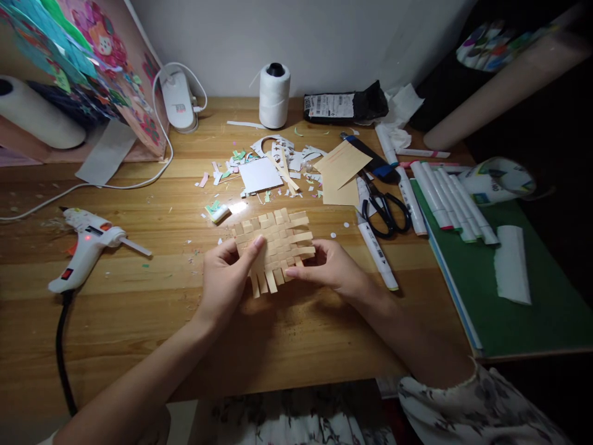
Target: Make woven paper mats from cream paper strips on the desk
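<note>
A woven square of tan paper strips (278,241) is held up over the wooden table, with loose strip ends sticking out along its right and lower edges. My left hand (225,278) grips its left side, the thumb lying on top of the weave. At the lower right edge, my right hand (331,266) pinches the strips, its thumb on top and its other fingers partly hidden behind. Beyond the weave lie paper scraps and a white paper piece (260,175).
A glue gun (90,244) with a lit red light lies left. Black scissors (386,213), a marker (377,253) and tan paper (340,191) are at right. Behind stand a thread spool (274,97) and a power strip (178,105). A green board (519,321) bears markers.
</note>
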{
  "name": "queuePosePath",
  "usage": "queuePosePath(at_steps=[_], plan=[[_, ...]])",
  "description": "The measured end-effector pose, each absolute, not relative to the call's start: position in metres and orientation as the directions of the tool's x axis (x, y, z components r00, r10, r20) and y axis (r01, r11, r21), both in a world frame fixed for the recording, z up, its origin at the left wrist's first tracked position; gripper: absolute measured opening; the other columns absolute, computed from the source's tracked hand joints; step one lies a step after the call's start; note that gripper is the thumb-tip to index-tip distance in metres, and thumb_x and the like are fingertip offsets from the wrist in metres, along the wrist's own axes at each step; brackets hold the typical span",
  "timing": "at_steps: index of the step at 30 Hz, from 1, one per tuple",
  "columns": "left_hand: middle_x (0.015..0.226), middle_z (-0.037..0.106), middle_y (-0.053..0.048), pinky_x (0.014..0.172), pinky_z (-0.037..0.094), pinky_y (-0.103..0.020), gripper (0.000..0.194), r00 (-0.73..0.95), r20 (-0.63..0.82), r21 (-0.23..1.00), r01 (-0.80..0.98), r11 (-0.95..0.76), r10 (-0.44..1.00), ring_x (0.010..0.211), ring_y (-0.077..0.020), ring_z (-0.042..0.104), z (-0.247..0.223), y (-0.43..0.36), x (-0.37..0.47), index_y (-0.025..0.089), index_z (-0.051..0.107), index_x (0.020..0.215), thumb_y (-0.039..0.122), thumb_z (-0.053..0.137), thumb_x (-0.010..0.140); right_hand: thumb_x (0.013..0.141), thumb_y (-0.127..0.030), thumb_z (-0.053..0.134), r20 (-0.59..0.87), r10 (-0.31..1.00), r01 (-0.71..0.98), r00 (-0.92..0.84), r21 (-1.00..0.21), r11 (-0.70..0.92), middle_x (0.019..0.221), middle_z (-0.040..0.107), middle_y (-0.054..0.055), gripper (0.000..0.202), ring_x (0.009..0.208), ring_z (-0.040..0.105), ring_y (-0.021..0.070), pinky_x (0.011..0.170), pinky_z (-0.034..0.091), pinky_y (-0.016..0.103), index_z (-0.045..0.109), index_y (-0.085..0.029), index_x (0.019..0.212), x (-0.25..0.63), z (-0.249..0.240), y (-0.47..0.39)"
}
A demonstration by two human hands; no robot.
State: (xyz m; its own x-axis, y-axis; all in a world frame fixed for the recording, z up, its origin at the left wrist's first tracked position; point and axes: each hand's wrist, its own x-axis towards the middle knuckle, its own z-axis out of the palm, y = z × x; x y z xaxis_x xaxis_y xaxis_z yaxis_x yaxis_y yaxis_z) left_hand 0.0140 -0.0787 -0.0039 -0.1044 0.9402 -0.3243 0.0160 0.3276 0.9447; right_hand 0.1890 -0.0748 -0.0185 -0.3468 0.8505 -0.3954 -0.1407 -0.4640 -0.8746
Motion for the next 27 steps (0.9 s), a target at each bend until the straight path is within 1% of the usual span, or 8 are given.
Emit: queuePosePath(at_steps=[4, 7, 10, 16, 19, 22, 25, 27], plan=[[0.07, 0.065, -0.003, 0.056, 0.044, -0.022, 0.03, -0.092, -0.304, 0.951, 0.032, 0.308, 0.948, 0.063, -0.0135, 0.057, -0.0015, -0.0781, 0.0143, 0.014, 0.071, 0.079, 0.043, 0.071, 0.071, 0.067, -0.036, 0.075, -0.411, 0.874, -0.048, -0.258, -0.898, -0.437, 0.072, 0.07, 0.002, 0.03, 0.063, 0.062, 0.0132, 0.059, 0.049, 0.025, 0.069, -0.014, 0.086, 0.1848, -0.016, -0.0771], [0.07, 0.066, -0.003, 0.054, 0.042, -0.021, 0.029, -0.088, -0.289, 0.954, 0.058, 0.295, 0.953, 0.062, -0.0125, 0.056, -0.0018, -0.0789, 0.0153, 0.014, 0.071, 0.077, 0.042, 0.071, 0.071, 0.067, -0.032, 0.075, -0.425, 0.871, -0.029, -0.247, -0.895, -0.445, 0.063, 0.066, -0.001, 0.023, 0.053, 0.056, 0.0094, 0.053, 0.046, 0.023, 0.068, -0.013, 0.079, 0.1836, -0.0137, -0.0772], [0.068, 0.066, -0.003, 0.051, 0.04, -0.021, 0.029, -0.084, -0.296, 0.95, 0.071, 0.303, 0.951, 0.058, -0.0115, 0.053, -0.0034, -0.0791, 0.0148, 0.014, 0.071, 0.074, 0.043, 0.07, 0.071, 0.065, -0.028, 0.076, -0.435, 0.857, -0.066, -0.276, -0.881, -0.468, 0.065, 0.066, -0.002, 0.021, 0.054, 0.057, 0.0085, 0.056, 0.046, 0.022, 0.068, -0.014, 0.078, 0.1853, -0.0139, -0.0765], [0.075, 0.068, -0.003, 0.055, 0.042, -0.023, 0.03, -0.061, -0.308, 0.95, 0.043, 0.311, 0.949, 0.06, -0.0123, 0.054, -0.0051, -0.0776, 0.0122, 0.014, 0.072, 0.083, 0.042, 0.07, 0.072, 0.062, -0.03, 0.078, -0.459, 0.838, -0.046, -0.297, -0.869, -0.492, 0.077, 0.071, 0.004, 0.027, 0.067, 0.064, 0.0141, 0.065, 0.05, 0.028, 0.07, -0.013, 0.081, 0.1911, -0.0184, -0.076], [0.073, 0.068, -0.003, 0.055, 0.042, -0.022, 0.027, -0.085, -0.273, 0.958, 0.065, 0.279, 0.958, 0.06, -0.0123, 0.055, -0.004, -0.0773, 0.0129, 0.015, 0.071, 0.078, 0.041, 0.07, 0.072, 0.06, -0.034, 0.079, -0.468, 0.821, -0.033, -0.327, -0.863, -0.505, 0.079, 0.073, 0.005, 0.032, 0.07, 0.066, 0.0167, 0.067, 0.051, 0.03, 0.071, -0.013, 0.083, 0.1916, -0.0164, -0.0754], [0.067, 0.066, -0.001, 0.052, 0.04, -0.021, 0.026, -0.121, -0.225, 0.964, 0.118, 0.239, 0.967, 0.057, -0.0114, 0.053, -0.0019, -0.0778, 0.0145, 0.015, 0.07, 0.072, 0.04, 0.069, 0.072, 0.063, -0.037, 0.078, -0.47, 0.824, -0.024, -0.317, -0.864, -0.503, 0.081, 0.073, 0.005, 0.033, 0.072, 0.067, 0.0178, 0.066, 0.052, 0.029, 0.072, -0.014, 0.086, 0.189, -0.0128, -0.0756], [0.061, 0.063, 0.0, 0.048, 0.037, -0.021, 0.026, -0.118, -0.206, 0.964, 0.144, 0.222, 0.971, 0.052, -0.0104, 0.049, -0.0003, -0.0789, 0.016, 0.014, 0.069, 0.067, 0.04, 0.069, 0.072, 0.067, -0.034, 0.075, -0.445, 0.848, -0.033, -0.289, -0.88, -0.473, 0.087, 0.074, 0.006, 0.032, 0.077, 0.068, 0.018, 0.07, 0.053, 0.03, 0.071, -0.014, 0.092, 0.1857, -0.0119, -0.0767], [0.058, 0.061, 0.001, 0.047, 0.036, -0.02, 0.027, -0.106, -0.21, 0.964, 0.143, 0.224, 0.972, 0.05, -0.0099, 0.048, 0.0, -0.0795, 0.0166, 0.014, 0.067, 0.062, 0.04, 0.07, 0.071, 0.067, -0.03, 0.076, -0.432, 0.855, -0.039, -0.287, -0.887, -0.461, 0.09, 0.074, 0.006, 0.031, 0.08, 0.068, 0.0184, 0.075, 0.053, 0.032, 0.071, -0.015, 0.093, 0.185, -0.0133, -0.0774]])
